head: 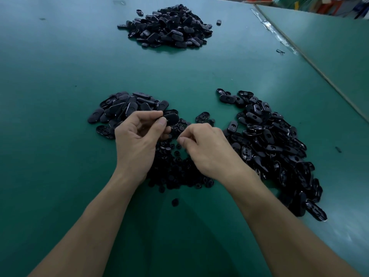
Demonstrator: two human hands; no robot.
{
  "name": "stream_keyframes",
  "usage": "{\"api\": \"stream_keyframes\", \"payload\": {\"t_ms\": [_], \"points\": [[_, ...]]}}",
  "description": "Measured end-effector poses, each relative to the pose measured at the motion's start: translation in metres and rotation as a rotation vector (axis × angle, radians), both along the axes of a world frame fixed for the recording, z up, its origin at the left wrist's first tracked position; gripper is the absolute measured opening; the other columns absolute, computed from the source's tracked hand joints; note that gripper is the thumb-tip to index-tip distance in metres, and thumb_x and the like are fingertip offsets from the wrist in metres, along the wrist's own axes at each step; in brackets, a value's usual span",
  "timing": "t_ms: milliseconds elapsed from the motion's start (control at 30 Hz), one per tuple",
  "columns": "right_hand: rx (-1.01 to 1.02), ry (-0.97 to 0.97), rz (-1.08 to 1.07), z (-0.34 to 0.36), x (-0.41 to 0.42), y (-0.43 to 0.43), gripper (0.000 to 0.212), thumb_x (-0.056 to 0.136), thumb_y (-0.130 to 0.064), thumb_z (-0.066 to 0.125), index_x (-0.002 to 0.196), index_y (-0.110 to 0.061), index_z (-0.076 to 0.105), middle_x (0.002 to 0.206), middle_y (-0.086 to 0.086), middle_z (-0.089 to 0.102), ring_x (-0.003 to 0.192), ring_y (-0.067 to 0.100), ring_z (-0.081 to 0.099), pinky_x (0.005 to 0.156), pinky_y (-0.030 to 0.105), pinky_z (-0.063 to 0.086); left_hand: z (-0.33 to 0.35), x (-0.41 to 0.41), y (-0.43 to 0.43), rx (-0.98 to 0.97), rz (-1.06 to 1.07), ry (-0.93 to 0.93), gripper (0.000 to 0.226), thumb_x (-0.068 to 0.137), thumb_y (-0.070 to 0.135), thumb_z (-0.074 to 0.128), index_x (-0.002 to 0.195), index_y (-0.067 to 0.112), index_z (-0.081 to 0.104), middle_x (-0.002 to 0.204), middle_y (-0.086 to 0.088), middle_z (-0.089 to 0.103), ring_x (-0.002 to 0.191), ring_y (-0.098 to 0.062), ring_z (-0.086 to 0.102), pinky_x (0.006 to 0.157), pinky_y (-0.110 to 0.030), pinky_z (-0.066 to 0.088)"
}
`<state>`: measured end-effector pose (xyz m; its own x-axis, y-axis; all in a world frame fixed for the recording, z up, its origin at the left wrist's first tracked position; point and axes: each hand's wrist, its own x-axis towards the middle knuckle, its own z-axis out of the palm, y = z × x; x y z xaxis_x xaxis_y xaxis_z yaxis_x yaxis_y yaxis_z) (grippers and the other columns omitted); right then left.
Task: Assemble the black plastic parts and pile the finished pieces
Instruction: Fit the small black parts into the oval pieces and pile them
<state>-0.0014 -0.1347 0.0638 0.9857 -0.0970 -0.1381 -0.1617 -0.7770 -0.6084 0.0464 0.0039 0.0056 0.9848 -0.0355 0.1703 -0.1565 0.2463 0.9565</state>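
Green table (60, 76): oval black part (172, 118), long axis left-right, pinched by left hand (135, 140); right hand (207, 150) curled (contents unclear).

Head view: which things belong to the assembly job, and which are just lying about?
Job: oval piece gripped by the left hand; small round parts; near-left oval pile; right oval pile; far pile.
Lying about: tape strip, far right; black scrap beside it; colourful clutter beyond.

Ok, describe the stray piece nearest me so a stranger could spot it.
On the green table, find the middle heap of small round parts, between the left oval heap and the right oval heap. Just nearer than it, one round part lies alone, touching nothing.
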Motion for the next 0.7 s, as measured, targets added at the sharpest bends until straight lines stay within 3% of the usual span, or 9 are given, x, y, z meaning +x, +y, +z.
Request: {"api": "stream_keyframes", "payload": {"t_ms": [133,333,433,700], "points": [[0.124,-0.070,-0.049,-0.003,-0.006,0.004,0.015,0.101,-0.023,0.057,0.087,-0.025,0.060,0.077,-0.013,0.056,0.068,-0.001,0.050,0.059,0.005,0.038,0.001,-0.001,0.000,0.019,0.004,0.001,0.012,0.092,0.003,0.069,0.095,0.015,0.070,0.081,0.001,0.074,0.075,-0.015,0.074,0.068,-0.022,0.057],[0.286,-0.395,-0.161,-0.012,-0.011,0.015,0.006,0.095,-0.015,0.067,0.096,-0.015,0.073,0.088,-0.006,0.070,0.081,0.003,0.063,0.075,0.012,0.048,0.000,-0.002,0.002,0.052,0.023,-0.007,0.014,0.092,0.005,0.070,0.095,0.018,0.071,0.082,0.000,0.075,0.076,-0.016,0.073,0.072,-0.024,0.057],[0.320,-0.525,-0.290,-0.017,-0.011,0.017,0.008,0.093,-0.014,0.070,0.097,-0.017,0.075,0.086,-0.008,0.071,0.080,0.001,0.065,0.074,0.009,0.048,0.000,-0.002,0.001,0.069,0.025,-0.009,0.015,0.091,0.006,0.070,0.095,0.020,0.072,0.084,0.001,0.076,0.077,-0.017,0.074,0.073,-0.023,0.057],[0.390,-0.533,-0.331,-0.021,-0.005,0.025,0.010,0.089,-0.007,0.073,0.095,-0.015,0.076,0.084,-0.009,0.073,0.078,-0.001,0.068,0.074,0.008,0.051,0.000,-0.003,0.001,0.122,-0.054,-0.026,0.018,0.088,0.002,0.073,0.094,0.018,0.072,0.085,-0.003,0.076,0.078,-0.016,0.074,0.072,-0.021,0.057]]}}
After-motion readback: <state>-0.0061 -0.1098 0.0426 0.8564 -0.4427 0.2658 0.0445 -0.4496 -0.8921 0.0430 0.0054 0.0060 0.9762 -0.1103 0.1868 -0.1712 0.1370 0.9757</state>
